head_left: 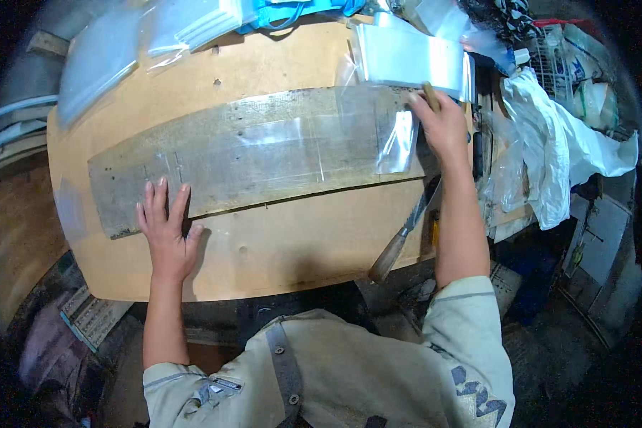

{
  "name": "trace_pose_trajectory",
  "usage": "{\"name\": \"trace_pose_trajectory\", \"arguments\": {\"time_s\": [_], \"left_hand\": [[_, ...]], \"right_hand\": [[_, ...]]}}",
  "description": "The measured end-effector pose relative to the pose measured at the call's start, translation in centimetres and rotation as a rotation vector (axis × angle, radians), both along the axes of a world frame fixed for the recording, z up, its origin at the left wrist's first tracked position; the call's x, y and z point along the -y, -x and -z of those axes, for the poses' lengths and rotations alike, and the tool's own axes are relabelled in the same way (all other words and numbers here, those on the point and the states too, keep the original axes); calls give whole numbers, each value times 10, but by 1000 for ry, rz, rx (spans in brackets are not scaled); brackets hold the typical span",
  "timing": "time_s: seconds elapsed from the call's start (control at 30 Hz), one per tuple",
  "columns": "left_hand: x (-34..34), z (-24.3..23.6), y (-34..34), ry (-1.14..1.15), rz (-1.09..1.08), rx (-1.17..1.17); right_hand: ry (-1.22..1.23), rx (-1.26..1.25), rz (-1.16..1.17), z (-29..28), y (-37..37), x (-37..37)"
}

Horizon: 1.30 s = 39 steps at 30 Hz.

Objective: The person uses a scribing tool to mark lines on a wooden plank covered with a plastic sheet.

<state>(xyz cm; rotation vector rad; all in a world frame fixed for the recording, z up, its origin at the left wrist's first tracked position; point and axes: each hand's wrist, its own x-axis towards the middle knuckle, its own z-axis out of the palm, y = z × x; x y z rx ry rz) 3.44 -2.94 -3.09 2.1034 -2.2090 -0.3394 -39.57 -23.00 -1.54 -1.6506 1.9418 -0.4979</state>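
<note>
My left hand (166, 232) lies flat with its fingers spread on the left end of a long worn wooden board (214, 139). Across this board stretches a clear plastic sheet (271, 143), glossy under the light. At the board's right end my right hand (444, 125) is closed around a short brown stick (431, 97); its lower part is hidden by the fingers. Just left of that hand, a shiny piece of clear film (396, 143) rests on the board. A knife with a wooden handle (386, 258) lies below the right forearm, its blade partly hidden.
Stacks of clear plastic sheets (100, 64) sit along the table's far left edge. Another stack of clear film (410, 53) is beyond my right hand, with a blue bag (285, 13) farther left. A white sack (542, 143) hangs at the right, near a wire basket (547, 60).
</note>
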Motion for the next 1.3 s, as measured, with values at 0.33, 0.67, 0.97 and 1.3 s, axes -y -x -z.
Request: {"name": "trace_pose_trajectory", "arguments": {"time_s": [0.33,0.67,0.97,1.3], "left_hand": [[-1,-2,2,-3,-21,8],[-1,-2,4,16,-38,-9],[-3,-2,4,7,-52,-10],[-1,-5,7,-7,-48,-22]], "right_hand": [[-12,-261,-312,-3,-24,20],[35,-146,-372,0,-50,27],[8,51,-244,-22,-42,36],[0,334,-71,-124,56,33]]}}
